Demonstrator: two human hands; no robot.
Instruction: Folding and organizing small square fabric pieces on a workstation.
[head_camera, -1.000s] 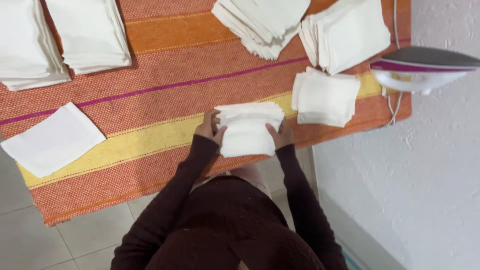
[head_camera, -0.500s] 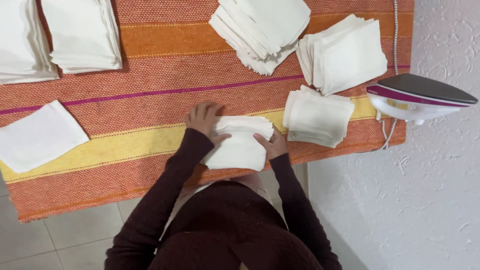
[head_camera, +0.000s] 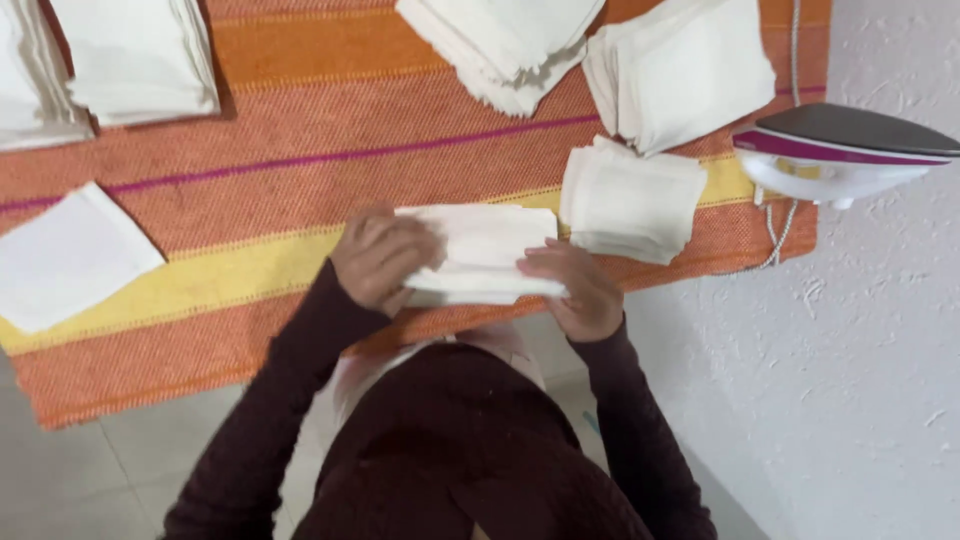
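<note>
From the head view I see my left hand (head_camera: 378, 258) and right hand (head_camera: 572, 287) gripping a folded white cloth (head_camera: 480, 255), fingers curled over its two ends, at the near edge of the striped blanket (head_camera: 250, 270). A cloth stack (head_camera: 630, 200) lies just right; an iron (head_camera: 850, 150) overhangs the blanket's right edge. Open blanket stretches left toward a single cloth (head_camera: 70, 255).

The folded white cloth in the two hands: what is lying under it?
Under the folded white cloth lies the striped orange and yellow cover. The left hand and right hand press its ends. What the cover lies on is hidden.
</note>
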